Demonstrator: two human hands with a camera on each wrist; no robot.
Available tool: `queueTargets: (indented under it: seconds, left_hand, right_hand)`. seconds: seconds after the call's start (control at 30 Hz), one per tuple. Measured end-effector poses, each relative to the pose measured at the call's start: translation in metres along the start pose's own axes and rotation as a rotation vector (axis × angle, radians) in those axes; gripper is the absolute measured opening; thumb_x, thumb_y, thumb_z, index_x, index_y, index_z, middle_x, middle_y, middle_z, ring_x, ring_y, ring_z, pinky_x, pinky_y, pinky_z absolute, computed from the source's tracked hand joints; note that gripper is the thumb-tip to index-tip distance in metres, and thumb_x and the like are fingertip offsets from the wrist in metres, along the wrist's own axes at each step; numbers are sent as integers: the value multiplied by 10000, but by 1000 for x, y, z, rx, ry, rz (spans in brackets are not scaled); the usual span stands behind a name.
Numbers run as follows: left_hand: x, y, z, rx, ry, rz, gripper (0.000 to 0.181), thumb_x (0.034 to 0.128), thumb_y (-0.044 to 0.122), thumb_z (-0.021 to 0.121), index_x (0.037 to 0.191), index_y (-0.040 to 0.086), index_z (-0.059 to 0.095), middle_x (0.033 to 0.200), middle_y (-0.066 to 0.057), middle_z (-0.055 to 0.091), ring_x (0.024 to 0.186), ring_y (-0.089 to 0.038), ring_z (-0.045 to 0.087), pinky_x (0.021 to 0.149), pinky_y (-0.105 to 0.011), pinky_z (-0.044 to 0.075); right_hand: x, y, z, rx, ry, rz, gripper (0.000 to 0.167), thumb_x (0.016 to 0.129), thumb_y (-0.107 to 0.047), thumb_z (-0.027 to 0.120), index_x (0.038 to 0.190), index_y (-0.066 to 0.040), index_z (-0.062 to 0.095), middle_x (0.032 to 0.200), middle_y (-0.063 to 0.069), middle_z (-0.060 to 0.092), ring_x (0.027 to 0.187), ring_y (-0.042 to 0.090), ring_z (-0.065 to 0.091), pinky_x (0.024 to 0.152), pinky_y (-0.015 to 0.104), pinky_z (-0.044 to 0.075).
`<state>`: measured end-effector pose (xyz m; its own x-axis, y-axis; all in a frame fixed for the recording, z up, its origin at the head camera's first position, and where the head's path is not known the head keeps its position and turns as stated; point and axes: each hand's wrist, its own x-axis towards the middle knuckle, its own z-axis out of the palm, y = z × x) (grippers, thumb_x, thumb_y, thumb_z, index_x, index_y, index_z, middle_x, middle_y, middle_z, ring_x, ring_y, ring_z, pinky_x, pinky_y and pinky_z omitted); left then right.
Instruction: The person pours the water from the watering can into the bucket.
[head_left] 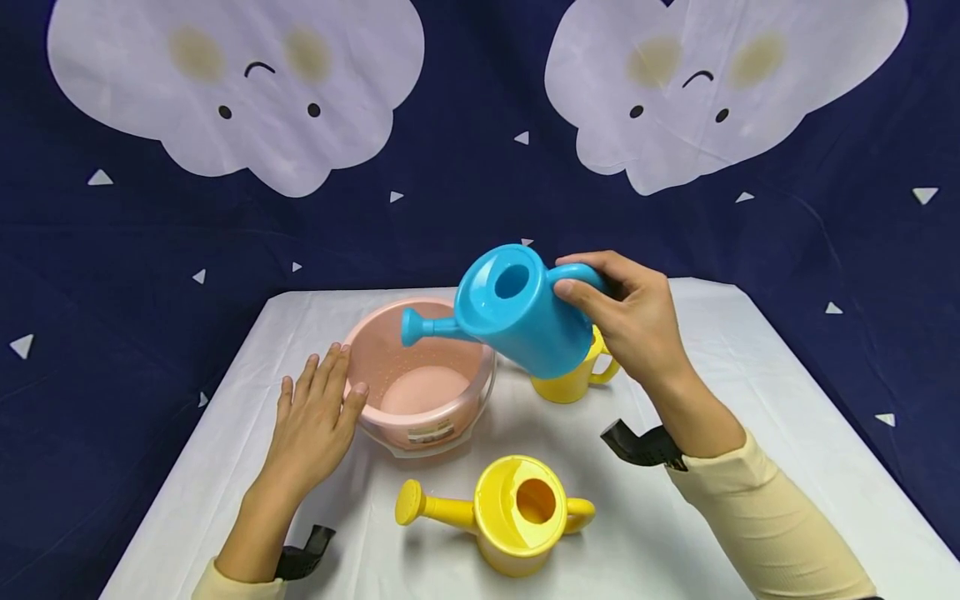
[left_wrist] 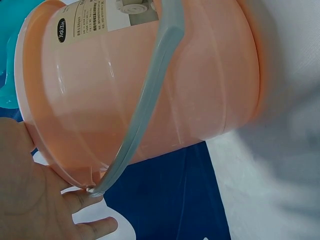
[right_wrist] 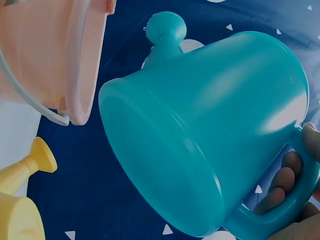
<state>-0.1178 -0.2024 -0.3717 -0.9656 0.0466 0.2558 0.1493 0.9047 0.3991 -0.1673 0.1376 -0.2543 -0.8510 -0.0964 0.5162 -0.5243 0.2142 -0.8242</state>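
Note:
My right hand (head_left: 637,321) grips the handle of a blue watering can (head_left: 525,321), holding it tilted in the air with its spout over the pink bucket (head_left: 450,417). In the right wrist view the fingers (right_wrist: 282,182) wrap the handle of the blue can (right_wrist: 215,115). My left hand (head_left: 311,425) rests against the left rim of the bucket, fingers extended. The left wrist view shows this hand (left_wrist: 40,190) touching the rim of the bucket (left_wrist: 135,85) beside the grey bail handle (left_wrist: 145,110).
A yellow watering can (head_left: 517,517) stands at the front of the white table (head_left: 637,525), its spout pointing left. Another yellow object with a handle (head_left: 566,385) stands behind the blue can, partly hidden. A dark blue cloth with clouds (head_left: 480,208) hangs beyond the table.

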Motion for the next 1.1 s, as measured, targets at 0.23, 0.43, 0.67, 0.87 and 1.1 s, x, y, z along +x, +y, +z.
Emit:
queueTargets:
  seconds: [0.23,0.43,0.67,0.87,1.1]
  left_hand:
    - [0,-1,0,-6,-5,-3,611,1015,471,255,1524,144,166,1583,-120,193,1463,-390,99,1129,-648,-3]
    - [0,-1,0,-7,-6,-4,611,1015,473,253,1524,147,164,1585,-115,190,1464,-387,97,1130,-647,-1]
    - [1,-1,-1,-5,-8,-5,613,1014,476,252,1524,147,164,1585,-115,189,1463,-391,100,1128,-649,5]
    - [0,-1,0,-7,-12,-5,614,1014,477,251,1525,148,160,1586,-115,183,1464,-389,94,1130,-645,-1]
    - [0,-1,-1,-5,-15,-5,615,1014,479,248,1527,156,146,1587,-115,179,1464,-388,95,1127,-651,5]
  right_hand:
    - [-10,6,-2,61,50,-19,264,835,-100,708,1074,8,677,963,-69,701,924,106,663,868,204,527]
    - [-18,12,-4,133,83,-46,245,827,-30,698,1062,37,675,970,-62,707,900,91,666,853,191,527]
    - [-25,16,-8,141,134,-25,243,817,-18,704,1051,45,677,969,-27,711,866,101,665,807,188,535]
    - [-33,19,-11,196,161,-42,242,810,39,688,1050,68,670,984,-5,711,873,110,666,810,187,532]
    - [-42,25,-14,274,206,-27,239,796,78,683,1034,83,672,953,12,711,831,92,652,747,172,536]
